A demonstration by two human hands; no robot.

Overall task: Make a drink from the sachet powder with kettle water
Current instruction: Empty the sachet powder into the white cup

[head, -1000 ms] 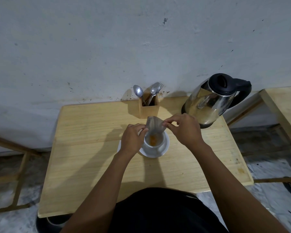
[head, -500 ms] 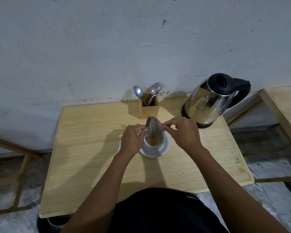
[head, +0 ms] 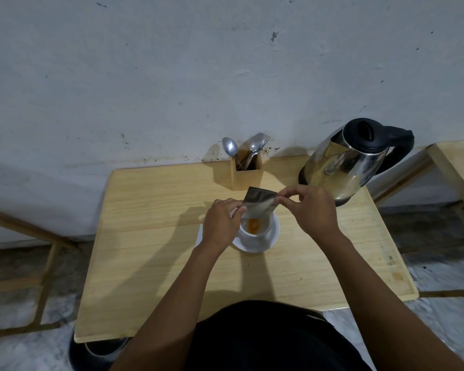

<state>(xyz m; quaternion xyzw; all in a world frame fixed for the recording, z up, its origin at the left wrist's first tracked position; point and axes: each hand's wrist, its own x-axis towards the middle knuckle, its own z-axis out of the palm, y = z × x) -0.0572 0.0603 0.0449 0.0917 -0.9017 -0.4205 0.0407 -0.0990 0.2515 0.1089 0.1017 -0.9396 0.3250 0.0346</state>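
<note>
Both hands meet over a white cup [head: 255,231] near the middle of the wooden desk [head: 150,236]. The left hand [head: 220,223] has its fingers closed on the lower left corner of a silvery sachet [head: 259,206], pinching it just above the cup's rim. The right hand [head: 314,210] pinches the sachet's upper right edge between thumb and fingertips, the other fingers loosely curled. The sachet hangs tilted between the two grips, its lower end over the mouth of the cup. Inside the cup lies a small heap of orange powder [head: 253,224]. The cup stands on a white saucer [head: 252,246], part of which is hidden by the left wrist.

Beyond the hands, at the far edge of the desk against the pale wall [head: 172,76], stands a square wooden holder [head: 247,175] with a spoon [head: 230,148] and a fork [head: 259,144] sticking up out of it. To its right, near the far right corner of the desk, is a steel kettle [head: 346,167] with a black lid and black handle, the handle turned to the right. The kettle is close behind the right hand but not touching it. A second wooden surface [head: 461,167] shows at the right edge of view. Both forearms are bare, and dark clothing fills the bottom of the view
</note>
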